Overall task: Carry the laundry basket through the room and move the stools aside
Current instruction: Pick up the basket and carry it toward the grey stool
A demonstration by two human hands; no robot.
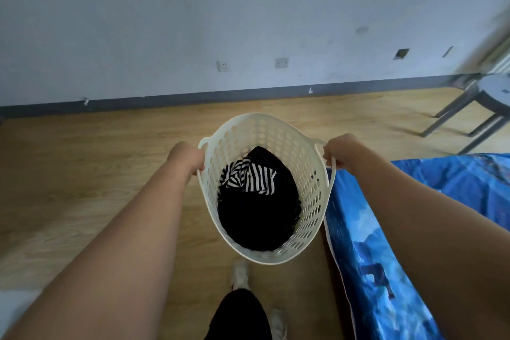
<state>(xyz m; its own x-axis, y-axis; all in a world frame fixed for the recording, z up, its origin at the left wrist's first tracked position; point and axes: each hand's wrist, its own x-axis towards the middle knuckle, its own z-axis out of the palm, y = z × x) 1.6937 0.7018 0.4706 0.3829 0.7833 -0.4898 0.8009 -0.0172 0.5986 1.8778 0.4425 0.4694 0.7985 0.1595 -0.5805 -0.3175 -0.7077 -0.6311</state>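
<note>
Bare forearms fill the lower corners and reach forward to a cream basket [309, 196] held between them, above the wooden floor [96, 174]. Left hand [187, 159] is curled shut around the basket's left handle; right hand [343, 153] is closed on the right handle, whose loop shows below the fingers. Round holes pierce the basket wall all over. Inside lies a dark garment [259, 218] with a black-and-white striped cloth [249, 176] on top. Below the basket a dark trouser leg [240, 315] and a pale shoe [240, 273] are seen on the floor. Just beside the basket on the right is a bed [408, 229] covered in blue patterned fabric. One grey stool [485, 102] stands upright near the far right, well apart from the basket, close to the pale wall [193, 22] with its dark skirting.
</note>
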